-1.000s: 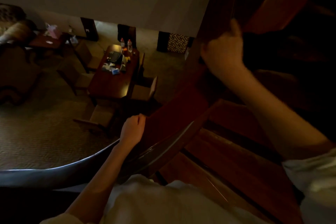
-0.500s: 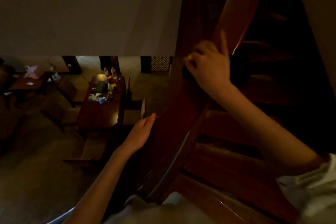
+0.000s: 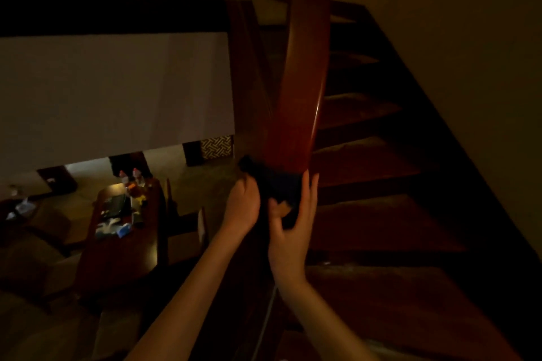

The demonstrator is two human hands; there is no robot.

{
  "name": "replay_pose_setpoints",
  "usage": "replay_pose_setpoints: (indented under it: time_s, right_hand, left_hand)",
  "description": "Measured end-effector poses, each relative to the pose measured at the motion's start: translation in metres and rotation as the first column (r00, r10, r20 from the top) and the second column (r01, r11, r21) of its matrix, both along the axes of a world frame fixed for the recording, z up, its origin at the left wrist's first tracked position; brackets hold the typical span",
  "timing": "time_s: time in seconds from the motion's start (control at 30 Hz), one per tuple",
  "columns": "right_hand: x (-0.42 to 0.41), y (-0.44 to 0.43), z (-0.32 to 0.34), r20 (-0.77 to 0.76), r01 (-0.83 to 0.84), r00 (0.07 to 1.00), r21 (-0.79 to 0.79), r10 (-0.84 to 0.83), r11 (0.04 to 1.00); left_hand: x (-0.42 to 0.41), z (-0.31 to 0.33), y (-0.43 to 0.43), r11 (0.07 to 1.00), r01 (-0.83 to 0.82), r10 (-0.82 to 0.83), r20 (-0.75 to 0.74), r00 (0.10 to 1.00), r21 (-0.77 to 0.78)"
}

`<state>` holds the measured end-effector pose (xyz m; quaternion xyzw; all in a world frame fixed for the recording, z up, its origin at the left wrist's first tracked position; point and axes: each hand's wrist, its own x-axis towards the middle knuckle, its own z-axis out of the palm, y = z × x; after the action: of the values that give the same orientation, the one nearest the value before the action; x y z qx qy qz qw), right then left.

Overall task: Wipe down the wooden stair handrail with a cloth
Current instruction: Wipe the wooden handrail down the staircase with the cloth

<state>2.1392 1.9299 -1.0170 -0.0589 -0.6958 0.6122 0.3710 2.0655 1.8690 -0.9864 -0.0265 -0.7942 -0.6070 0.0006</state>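
The reddish wooden handrail (image 3: 302,73) curves up the middle of the head view. A dark cloth (image 3: 278,184) is draped over it low down. My left hand (image 3: 243,205) grips the cloth's left side with curled fingers. My right hand (image 3: 293,226) is on the cloth's right side, its long fingers straight up along the rail and cloth, its thumb bent across the front. The light is dim and the cloth's edges are hard to make out.
Dark wooden stair treads (image 3: 381,223) climb to the right of the rail beside a plain wall (image 3: 454,53). Far below on the left stands a wooden table (image 3: 123,228) with bottles and clutter, chairs around it. A white wall panel (image 3: 117,88) hangs above that room.
My left hand has come up from the lower rail to the cloth. My right hand has opened out along the cloth's right side. My view has tilted up the stairs.
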Motion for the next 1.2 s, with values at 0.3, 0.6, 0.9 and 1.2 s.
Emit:
replay_pose_setpoints:
  time_s: [0.3,0.6,0.9,1.2]
  right_hand:
    - [-0.084,0.064,0.087,-0.029,0.035,0.999,0.006,-0.034,0.999]
    - [-0.045,0.035,0.046,-0.038,0.084,0.996,0.175,-0.079,0.981]
    - [-0.117,0.087,0.120,0.022,-0.014,1.000,0.059,0.013,0.998]
    - [-0.088,0.067,0.071,0.005,-0.024,1.000,0.151,0.024,0.988]
  left_hand:
    - [0.008,0.002,-0.003,0.999,0.034,-0.032,-0.102,0.994,0.017]
    - [0.008,-0.001,0.000,0.999,-0.017,0.014,-0.066,0.998,-0.044]
    - [0.012,0.002,-0.003,0.999,0.035,-0.035,-0.014,0.999,0.019]
    - [0.015,0.004,0.001,0.999,-0.018,0.021,-0.082,0.996,0.034]
